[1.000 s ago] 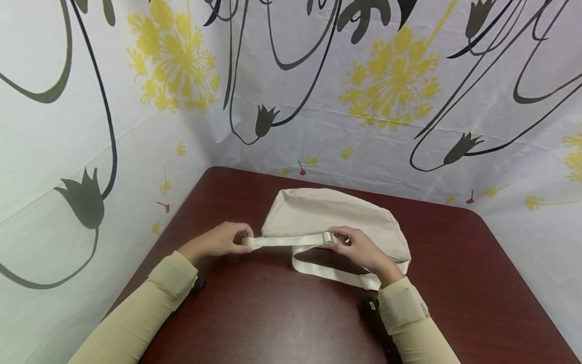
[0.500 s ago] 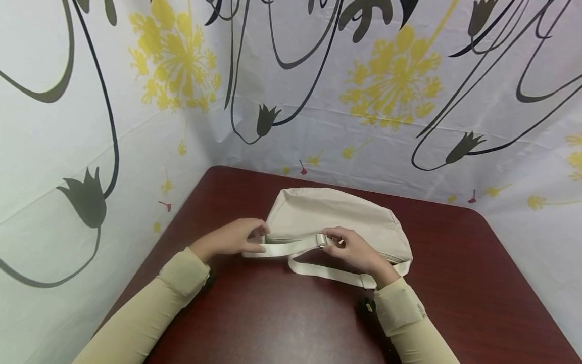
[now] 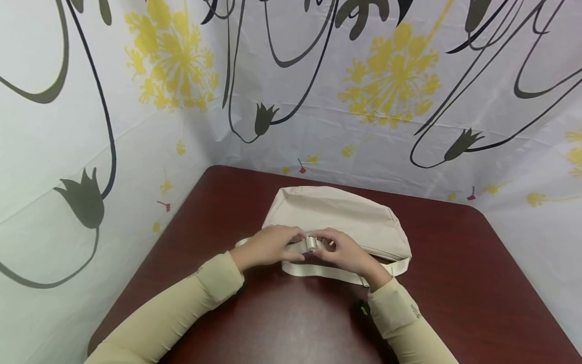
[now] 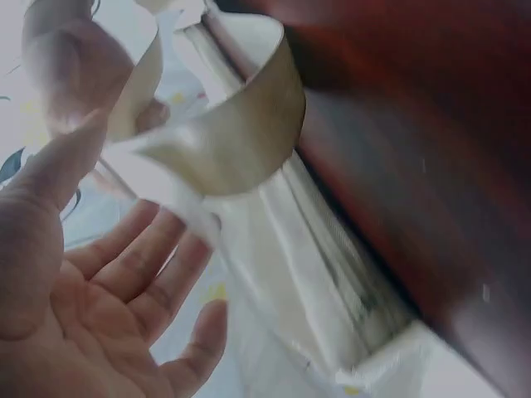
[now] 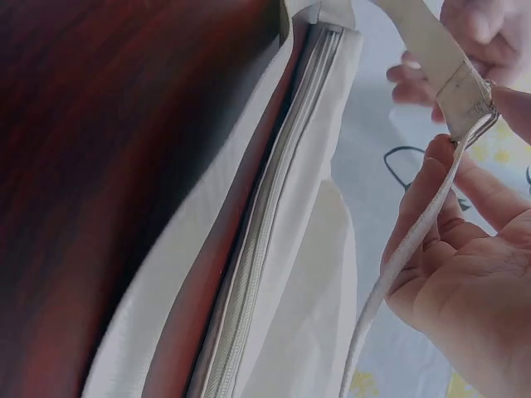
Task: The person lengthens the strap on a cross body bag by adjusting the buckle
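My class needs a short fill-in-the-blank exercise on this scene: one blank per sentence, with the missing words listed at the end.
1. The person's ____ hand pinches the silver metal buckle of the cream fabric strap.
2. The cream fabric bag rests ____ the dark red table.
3. The large, round flower prints on the white cloth backdrop are ____.

Missing words: right; on; yellow.

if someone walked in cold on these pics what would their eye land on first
Probably the cream bag, pale against the dark red table it lies on. Next, at its near side, the right hand pinches a shiny buckle on the strap, with the left hand close beside it. Behind, big yellow flowers stand out on the white backdrop.
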### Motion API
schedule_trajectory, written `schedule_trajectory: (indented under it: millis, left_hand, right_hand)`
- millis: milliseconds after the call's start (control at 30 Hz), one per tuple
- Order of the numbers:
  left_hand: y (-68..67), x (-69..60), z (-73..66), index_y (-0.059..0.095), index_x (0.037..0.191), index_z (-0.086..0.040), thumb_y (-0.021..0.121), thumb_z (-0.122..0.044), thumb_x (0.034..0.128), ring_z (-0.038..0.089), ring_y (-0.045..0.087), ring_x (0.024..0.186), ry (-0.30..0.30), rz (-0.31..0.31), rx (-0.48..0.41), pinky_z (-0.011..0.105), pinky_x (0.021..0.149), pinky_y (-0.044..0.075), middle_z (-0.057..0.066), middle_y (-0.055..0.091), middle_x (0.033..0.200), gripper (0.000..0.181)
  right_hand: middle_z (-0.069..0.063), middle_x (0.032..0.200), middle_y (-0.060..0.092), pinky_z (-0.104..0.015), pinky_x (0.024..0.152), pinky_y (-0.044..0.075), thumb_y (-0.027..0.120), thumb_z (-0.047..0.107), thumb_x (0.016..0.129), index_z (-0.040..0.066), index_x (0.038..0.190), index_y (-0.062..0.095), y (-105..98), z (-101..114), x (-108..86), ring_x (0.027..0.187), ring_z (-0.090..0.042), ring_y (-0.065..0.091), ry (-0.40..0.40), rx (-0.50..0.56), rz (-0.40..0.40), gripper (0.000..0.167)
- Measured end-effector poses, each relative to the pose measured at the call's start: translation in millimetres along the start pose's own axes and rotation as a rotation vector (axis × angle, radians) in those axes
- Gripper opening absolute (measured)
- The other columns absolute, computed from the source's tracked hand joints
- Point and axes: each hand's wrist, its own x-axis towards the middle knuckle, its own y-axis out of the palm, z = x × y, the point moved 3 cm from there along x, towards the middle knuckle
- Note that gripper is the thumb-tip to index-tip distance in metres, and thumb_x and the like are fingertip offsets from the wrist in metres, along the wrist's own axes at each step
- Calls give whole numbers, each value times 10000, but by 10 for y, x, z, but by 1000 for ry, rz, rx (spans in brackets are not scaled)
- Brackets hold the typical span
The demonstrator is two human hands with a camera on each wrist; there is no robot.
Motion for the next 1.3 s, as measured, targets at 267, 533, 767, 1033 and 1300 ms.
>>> schedule_trajectory:
  millis: [267,533,767,1033,1300]
  left_hand:
    - [94,9,-52,721,1029,-189,817,-367,866,20,638,781,5,-156,-85,235,713,508,-113,725,886,260]
    - [63,-23,43,739,1137,-159,824,-304,868,118,703,930,-49,-153,-264,296,827,525,-48,757,987,317]
    - [88,-41,106,739,1126,-170,833,-301,857,107,697,921,-49,-153,-279,306,832,522,-52,757,976,314]
    - [93,-54,104,747,1116,-175,845,-337,837,36,651,827,-52,-160,-209,275,762,518,-86,738,925,337]
    - [89,-46,89,735,1152,-181,821,-384,850,5,621,769,-43,-177,-230,268,759,507,-153,702,842,373]
  right_hand:
    - [13,1229,659,-380,900,487,725,257,961,154,1326,669,34,26,-19,1044,-174,591,-38,-23,-6,384]
    - [-7,1095,664,-380,864,498,814,111,859,87,1153,719,-3,43,-36,951,-167,576,-24,-141,-40,311]
    - [-22,1071,686,-361,855,505,803,101,872,61,1152,740,-6,53,-32,937,-155,584,-44,-169,-48,289]
    - [-2,1034,671,-369,805,501,803,100,874,60,1178,742,-13,78,-33,879,-143,554,-38,-198,-58,312]
    - [-6,1031,661,-397,744,499,802,94,873,68,1182,745,-4,99,-42,843,-155,533,-14,-193,-54,315]
